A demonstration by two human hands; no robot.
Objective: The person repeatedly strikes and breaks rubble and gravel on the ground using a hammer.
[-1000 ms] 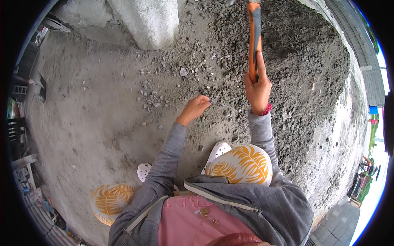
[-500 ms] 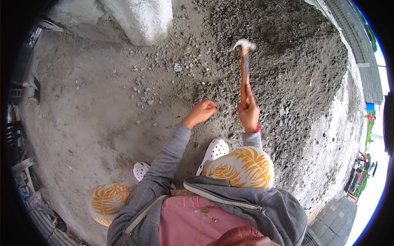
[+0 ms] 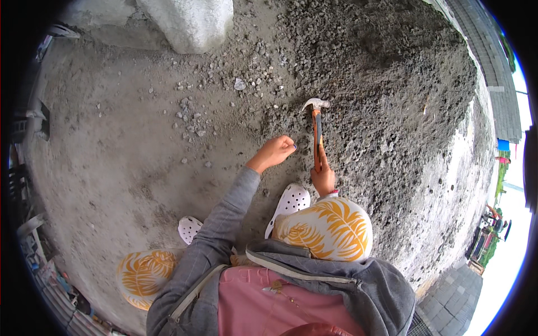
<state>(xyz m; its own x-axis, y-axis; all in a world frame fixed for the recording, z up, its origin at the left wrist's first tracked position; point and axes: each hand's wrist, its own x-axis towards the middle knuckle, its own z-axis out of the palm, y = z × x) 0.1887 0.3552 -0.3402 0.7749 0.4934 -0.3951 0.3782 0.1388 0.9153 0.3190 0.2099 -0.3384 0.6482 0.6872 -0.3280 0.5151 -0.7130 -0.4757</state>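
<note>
My right hand (image 3: 323,180) is wrapped round the lower handle of a claw hammer (image 3: 318,131), its index finger lying along the grip. The hammer has an orange and dark handle and a silver head, which is at the rough grey gravel (image 3: 392,106); whether it touches cannot be told. To its left, my left hand (image 3: 274,151) is closed, fingers curled and pressed together. What those fingers hold, if anything, is hidden. Loose stone chips (image 3: 193,117) lie on the ground beyond my left hand.
A large whitish rock or concrete block (image 3: 196,25) stands at the far left. My white clogs (image 3: 292,201) and patterned knees (image 3: 336,229) are close below my hands. A rough, partly whitish surface (image 3: 448,185) runs along the right. Grey paving (image 3: 457,297) shows at the lower right.
My right hand has drawn the hammer nearer and slightly left, so its head is lower in view. My left hand has stayed in nearly the same place.
</note>
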